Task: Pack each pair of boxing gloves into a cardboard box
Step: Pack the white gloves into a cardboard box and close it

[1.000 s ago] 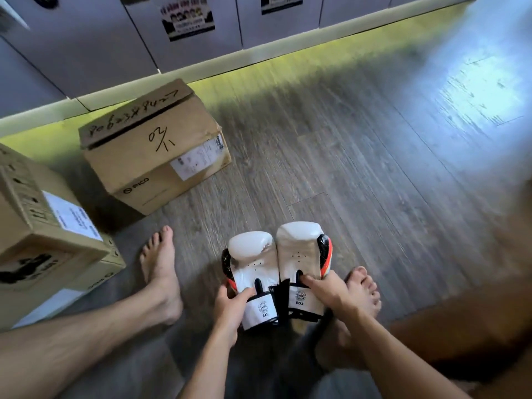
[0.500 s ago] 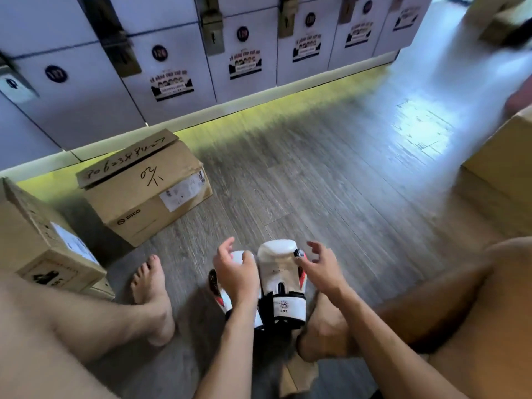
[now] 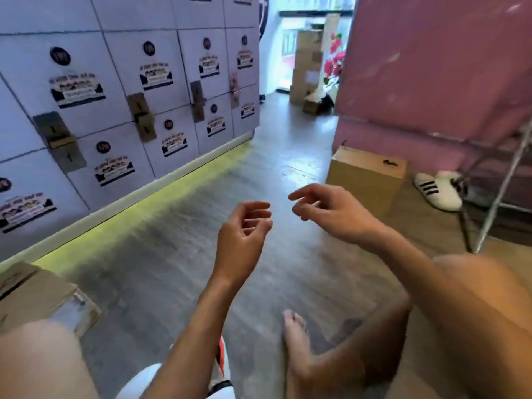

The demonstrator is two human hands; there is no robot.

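Left grip (image 3: 244, 234) and right grip (image 3: 331, 214) hover loosely curled and empty; with eyes off the near gloves (image 3: 222, 358), a foot (image 3: 296, 335) could knock the pair apart.

Two hands are seen: the left hand (image 3: 244, 237) and the right hand (image 3: 328, 210). Two cardboard boxes are counted nearby, the left box (image 3: 31, 295) and the right box (image 3: 365, 180); the far stack (image 3: 306, 67) cannot be counted. Two shoes (image 3: 437, 191) and one bare foot (image 3: 296, 332) are seen. At least one glove (image 3: 138, 384) is partly shown.
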